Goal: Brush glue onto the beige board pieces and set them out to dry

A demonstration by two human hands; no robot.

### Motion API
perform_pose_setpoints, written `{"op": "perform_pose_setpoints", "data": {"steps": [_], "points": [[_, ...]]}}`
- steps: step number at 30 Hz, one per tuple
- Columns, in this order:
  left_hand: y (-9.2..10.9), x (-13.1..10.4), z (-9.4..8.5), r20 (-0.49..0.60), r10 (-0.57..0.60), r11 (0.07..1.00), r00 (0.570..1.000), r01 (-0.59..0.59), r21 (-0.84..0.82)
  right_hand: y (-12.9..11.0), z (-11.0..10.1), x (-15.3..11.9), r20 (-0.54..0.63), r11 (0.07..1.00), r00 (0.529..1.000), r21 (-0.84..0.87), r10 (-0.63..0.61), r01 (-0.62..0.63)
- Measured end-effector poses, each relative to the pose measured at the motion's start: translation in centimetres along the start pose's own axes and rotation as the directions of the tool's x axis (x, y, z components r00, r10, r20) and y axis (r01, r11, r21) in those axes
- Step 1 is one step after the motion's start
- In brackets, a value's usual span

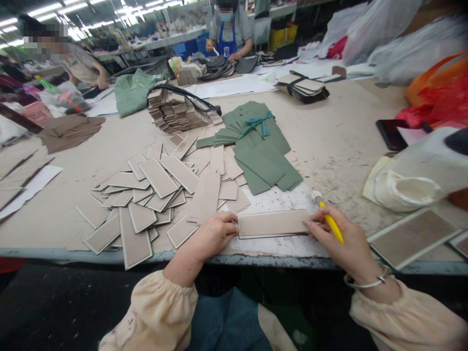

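A long beige rectangular panel point(274, 224) with pale edges lies near the front edge of the table. At its left end, my left hand point(215, 233) is closed, with the fingertips gripping the corner. My right hand point(341, 239) pinches the right end between thumb and fingers. The same hand also carries a brush point(331, 222) with a yellow handle, its whitish bristles pointing away from me. Left of the panel is a loose heap of similar pale-edged pieces point(159, 178). Green flat pieces point(259, 161), some tied with a teal strip, lie just beyond it.
A tied stack of brown pieces point(175, 109) stands farther back. To the right are a whitish plastic container point(413, 175), a dark phone point(391, 135) and plastic bags point(438, 97). Another person point(228, 34) in a blue apron works across the table; a second person point(80, 63) is at far left.
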State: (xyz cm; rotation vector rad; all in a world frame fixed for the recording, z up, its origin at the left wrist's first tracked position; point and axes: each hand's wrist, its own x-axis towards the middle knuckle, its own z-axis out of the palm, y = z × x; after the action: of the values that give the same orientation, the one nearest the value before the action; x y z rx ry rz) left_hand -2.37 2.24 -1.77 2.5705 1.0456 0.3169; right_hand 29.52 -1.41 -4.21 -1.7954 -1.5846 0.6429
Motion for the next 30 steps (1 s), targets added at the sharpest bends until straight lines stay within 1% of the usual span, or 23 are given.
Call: {"op": "perform_pose_setpoints", "data": {"steps": [5,16,22,30], "points": [[0.13,0.01,-0.13,-0.006,-0.004,1.000,1.000,0.004,0.001,-0.26,-0.11,-0.02,0.000,1.000,1.000,-0.024,-0.001,0.001],[0.21,-0.05,-0.20,0.001,-0.009,1.000,1.000,0.009,0.008,-0.60,-0.24,0.05,-0.016,0.998,0.999,-0.038,-0.046,0.046],[0.49,-0.08,-0.36,0.010,-0.005,0.999,1.000,0.005,0.049,-0.73,-0.27,0.03,-0.025,0.996,0.997,-0.049,-0.069,0.068],[0.25,-0.12,-0.22,0.032,0.008,0.997,0.999,-0.010,0.074,-0.89,-0.09,0.14,-0.034,0.992,0.992,-0.049,-0.120,0.118]]}}
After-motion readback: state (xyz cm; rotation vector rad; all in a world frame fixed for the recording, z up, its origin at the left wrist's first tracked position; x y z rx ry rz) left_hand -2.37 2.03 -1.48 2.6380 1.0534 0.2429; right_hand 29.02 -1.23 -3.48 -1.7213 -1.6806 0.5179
